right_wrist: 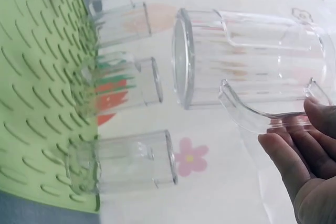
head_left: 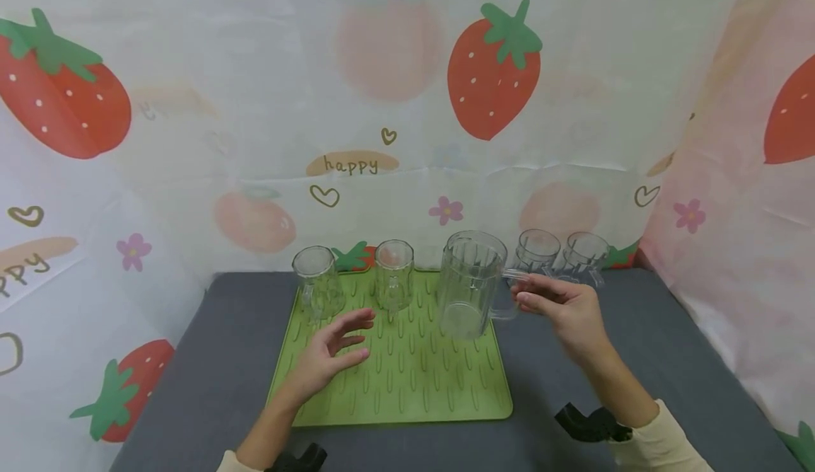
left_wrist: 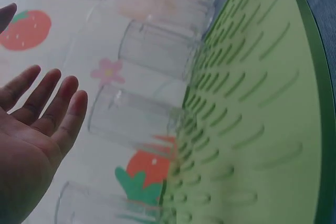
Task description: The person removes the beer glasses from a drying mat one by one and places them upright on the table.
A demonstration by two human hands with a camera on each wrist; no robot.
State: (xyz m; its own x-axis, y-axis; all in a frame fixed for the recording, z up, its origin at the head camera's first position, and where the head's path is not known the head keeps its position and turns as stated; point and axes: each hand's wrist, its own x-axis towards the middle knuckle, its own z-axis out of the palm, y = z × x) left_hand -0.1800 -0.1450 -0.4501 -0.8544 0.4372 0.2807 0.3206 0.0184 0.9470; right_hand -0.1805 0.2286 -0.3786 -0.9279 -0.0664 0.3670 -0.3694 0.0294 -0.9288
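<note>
My right hand (head_left: 567, 309) holds a clear mug (right_wrist: 252, 59) by its handle, fingers and thumb on the upper part. The mug is upright, raised over the right side of the green ridged mat (head_left: 407, 394). On the mat's back part stand a left mug (head_left: 320, 288) and a middle mug (head_left: 395, 277), both clear with handles. Another clear mug (right_wrist: 134, 163) shows on the mat in the right wrist view, largely behind the held mug in the head view. My left hand (head_left: 325, 359) hovers over the mat's left part, fingers apart and holding nothing.
Two more clear mugs, one (head_left: 538, 249) partly behind my right hand and one (head_left: 584, 252) beside it, stand at the back right on the grey table (head_left: 662, 359). A strawberry-print cloth (head_left: 407, 118) hangs right behind the table and along its sides.
</note>
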